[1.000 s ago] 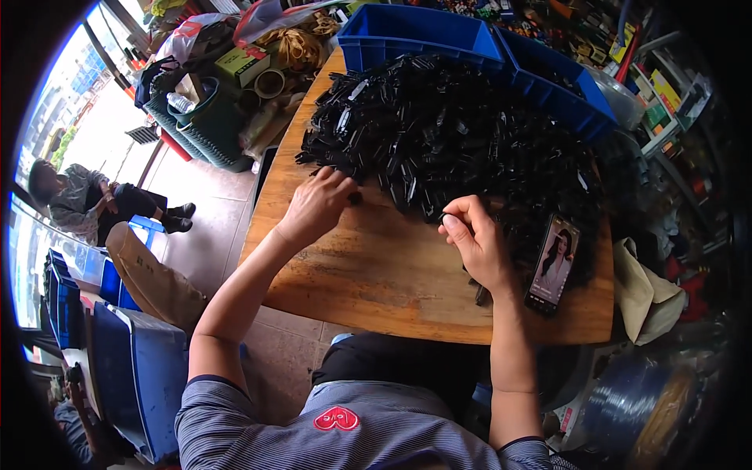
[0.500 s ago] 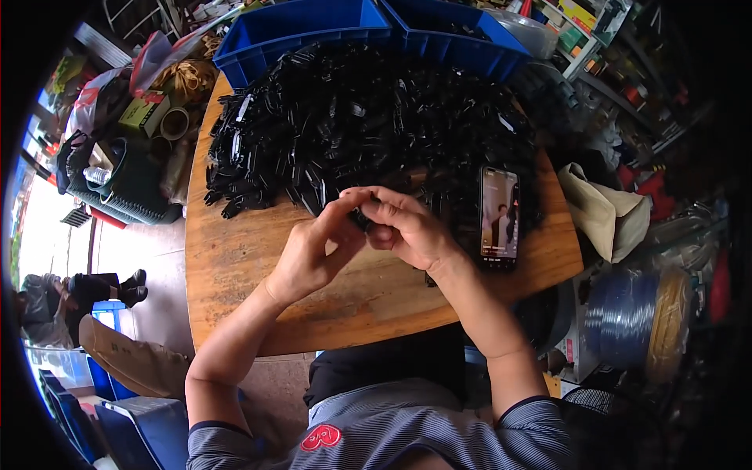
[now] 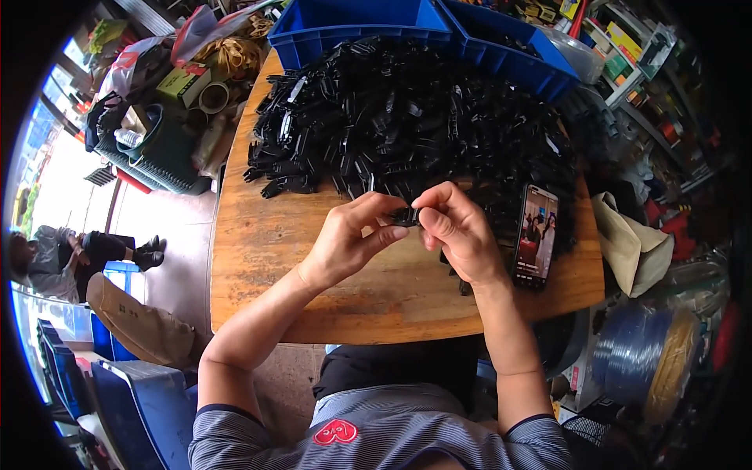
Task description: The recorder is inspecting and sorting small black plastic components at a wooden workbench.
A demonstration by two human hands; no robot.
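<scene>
The fingers of the left hand pinched a small black part, and those of the right hand closed on its right end. It was held above the wooden table, just in front of a broad heap of black parts. A lit phone lay right of the hands; beyond the heap stood two blue bins.

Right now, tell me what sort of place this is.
Likely a small, cluttered workshop: black plastic parts heaped on a wooden table, blue plastic bins behind them, a wrapped spool at right.
</scene>
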